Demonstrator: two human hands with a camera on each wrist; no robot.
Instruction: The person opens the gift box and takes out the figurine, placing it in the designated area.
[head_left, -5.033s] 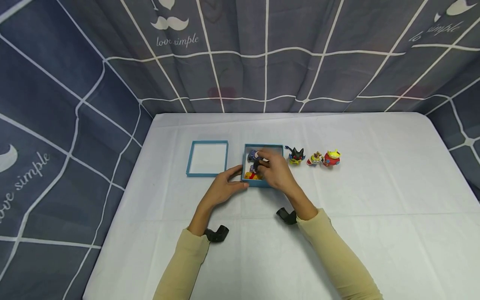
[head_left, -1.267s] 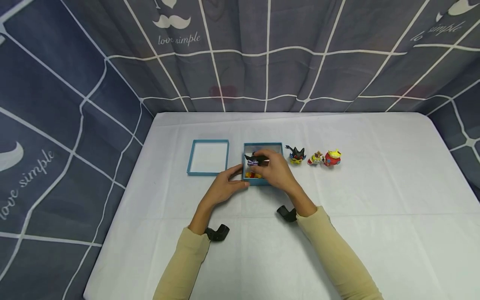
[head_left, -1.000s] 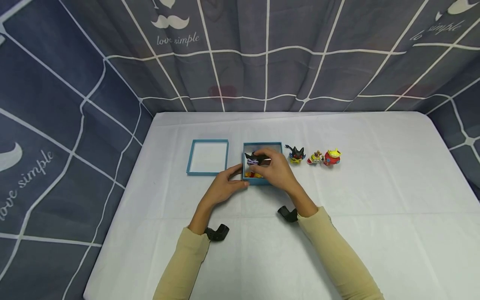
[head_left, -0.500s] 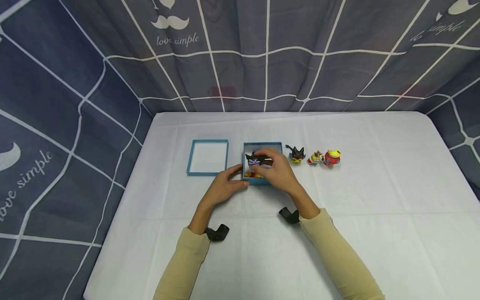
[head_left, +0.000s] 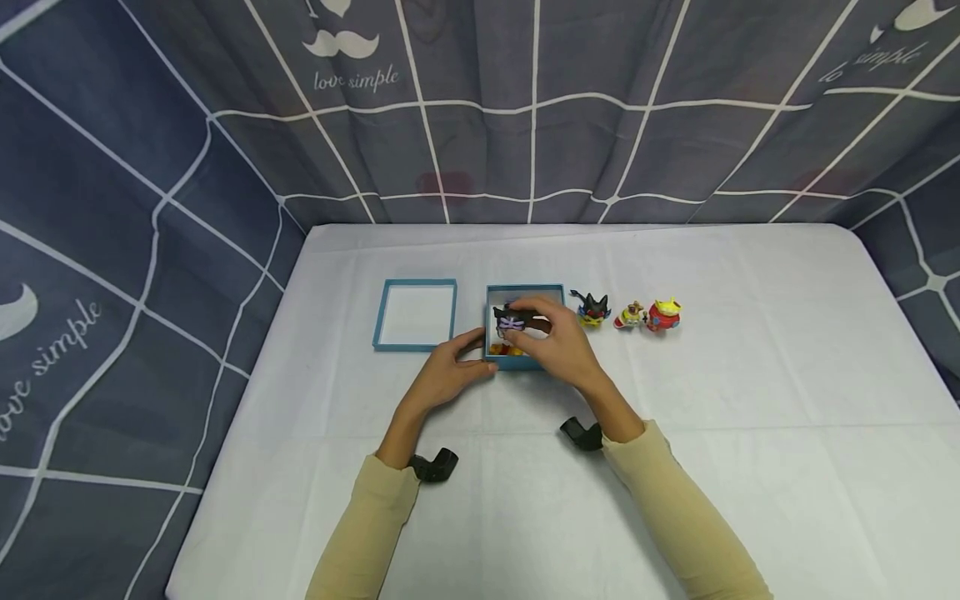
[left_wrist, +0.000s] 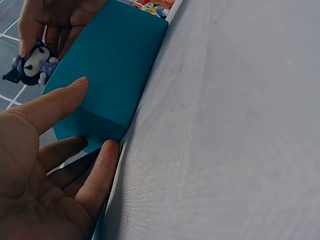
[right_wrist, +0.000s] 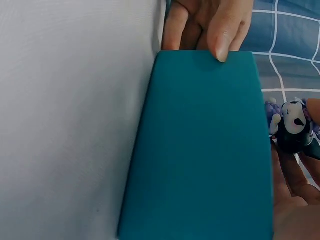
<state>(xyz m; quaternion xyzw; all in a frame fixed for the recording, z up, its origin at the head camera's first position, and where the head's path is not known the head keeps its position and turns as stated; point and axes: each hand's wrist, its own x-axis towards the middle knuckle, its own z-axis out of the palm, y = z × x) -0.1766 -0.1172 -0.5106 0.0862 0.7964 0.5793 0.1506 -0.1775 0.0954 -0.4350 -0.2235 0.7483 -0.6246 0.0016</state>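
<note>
A shallow teal box [head_left: 513,364] stands uncovered on the white table, with red and yellow figurines [head_left: 504,350] partly visible inside. Over it my right hand [head_left: 561,346] pinches a black toy figurine [head_left: 512,321] between thumb and fingers. That figurine [left_wrist: 35,65] has a white face and purple parts; in the left wrist view it is above the box's top edge. My left hand [head_left: 442,375] holds the box's near left corner, thumb on the front wall and fingers along the left side. What else the box contains is hidden by my right hand.
Left of the box lies a teal-rimmed lid [head_left: 415,317], white side up. To the right stand a black spiky figurine [head_left: 593,310], a small one in yellow and red [head_left: 631,316] and a round red one [head_left: 663,316]. A grey gridded curtain [head_left: 480,150] hangs behind the table.
Five seconds ago my right hand was reaching among the figurines inside the box; now it holds the black figurine above them. Lately that figurine has shifted slightly right and turned. My left hand has stayed put.
</note>
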